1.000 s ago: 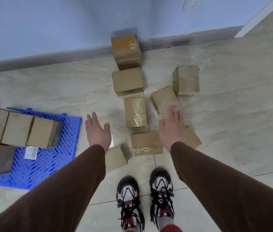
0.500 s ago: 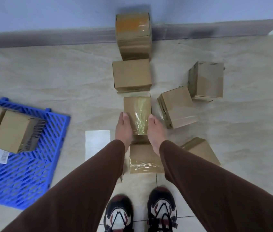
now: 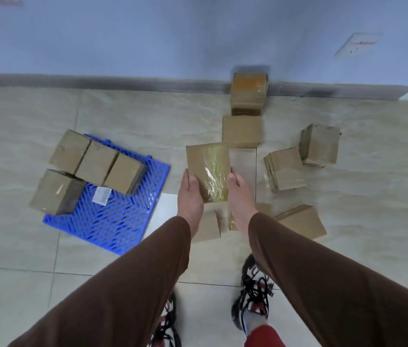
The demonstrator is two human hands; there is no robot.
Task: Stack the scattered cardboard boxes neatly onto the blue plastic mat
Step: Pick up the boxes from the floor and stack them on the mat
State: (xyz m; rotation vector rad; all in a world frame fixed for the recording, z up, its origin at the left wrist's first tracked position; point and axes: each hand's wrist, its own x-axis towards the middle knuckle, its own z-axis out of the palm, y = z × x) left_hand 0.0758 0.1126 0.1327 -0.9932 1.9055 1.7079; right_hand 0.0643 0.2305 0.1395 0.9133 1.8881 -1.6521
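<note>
- Both hands gripped one taped box [image 3: 208, 171] between them: the left hand [image 3: 190, 196] clasped its left edge with the thumb on top, and the right hand [image 3: 240, 194] clasped its right edge the same way.
- That box sat near the middle of the view, held above the floor [image 3: 123, 116], its top face glossy with clear tape.
- At nine o'clock from it lay the blue plastic mat [image 3: 113, 216], set at an angle on the floor tiles.
- A row of three boxes [image 3: 98, 162] stood side by side along the mat's far edge, touching one another; a fourth box [image 3: 56, 192] sat at the mat's left corner, just beside the row and partly off the mat.
- A white label [image 3: 102, 195] lay on the mat near the row.
- At twelve o'clock from the held box a plain box [image 3: 241, 131] rested on the floor, and beyond it a tape-topped box [image 3: 248, 93] stood against the skirting of the wall.
- At three o'clock two more boxes were close together: a tilted box [image 3: 285, 169] and a farther box [image 3: 320, 144].
- At five o'clock a slanted box [image 3: 303, 221] lay by the right sleeve, and a small box [image 3: 206, 226] showed between the wrists.
- Brown sleeves [image 3: 123, 284] and laced shoes [image 3: 254, 291] filled the six o'clock edge.
</note>
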